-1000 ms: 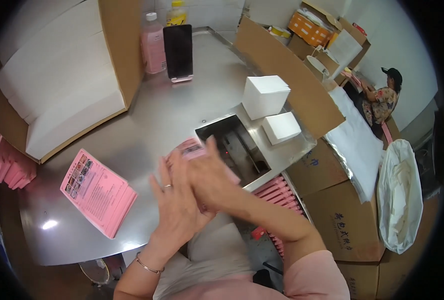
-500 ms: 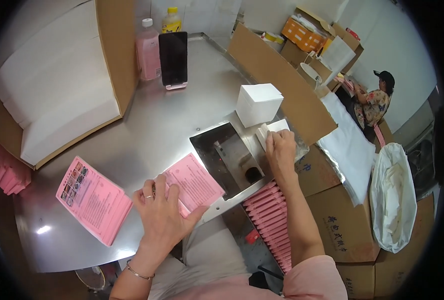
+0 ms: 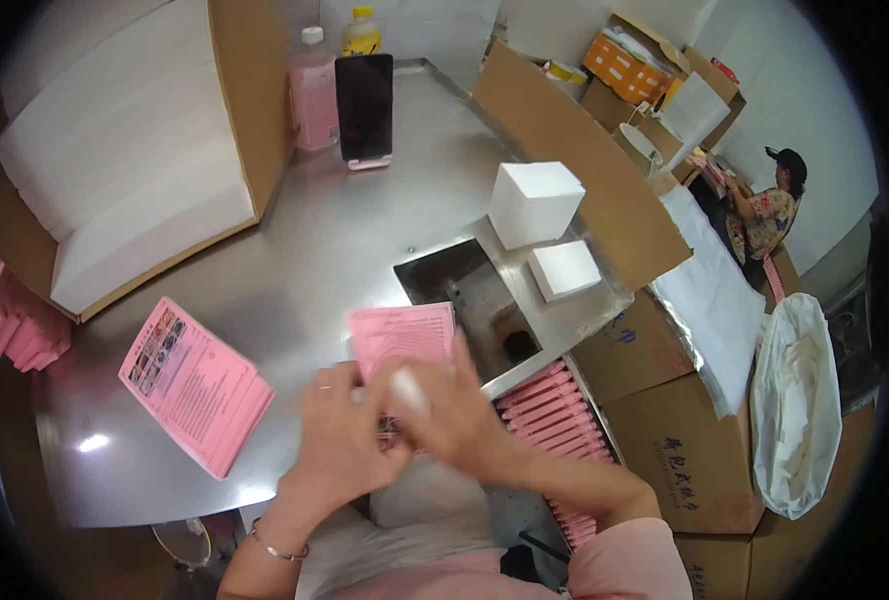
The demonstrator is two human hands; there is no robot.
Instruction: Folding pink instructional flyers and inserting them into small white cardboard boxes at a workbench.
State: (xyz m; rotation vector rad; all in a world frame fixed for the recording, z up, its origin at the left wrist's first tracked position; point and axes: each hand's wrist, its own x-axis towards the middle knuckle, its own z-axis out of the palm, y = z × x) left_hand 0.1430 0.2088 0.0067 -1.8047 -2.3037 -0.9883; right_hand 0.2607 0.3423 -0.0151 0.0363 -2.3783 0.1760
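Note:
My left hand [image 3: 339,435], wearing a ring and a bracelet, grips the lower part of a pink printed paper sleeve [image 3: 404,335] over the bench's front edge. Beside it, my right hand [image 3: 454,415] is closed on a small white folded tissue [image 3: 409,390], smeared by motion, just over the sleeve. My fingers hide the sleeve's near end. To the left lies a stack of pink printed sleeves [image 3: 199,390]. Right of the opening in the bench stand a tall stack of white tissues [image 3: 536,205] and a lower one [image 3: 564,270].
A steel bench [image 3: 314,240] has a rectangular opening [image 3: 474,300]. An open carton of white tissues [image 3: 144,180] stands left; a phone on a stand [image 3: 364,110] and bottles [image 3: 313,90] behind. Below right are a box of pink packets [image 3: 554,410] and cartons [image 3: 679,450]. Another person [image 3: 769,215] sits far right.
My right hand has moved left from the lower white stack to the pink sleeve, carrying a white tissue. My left hand stays at the sleeve, which has turned slightly. The view has shifted a little.

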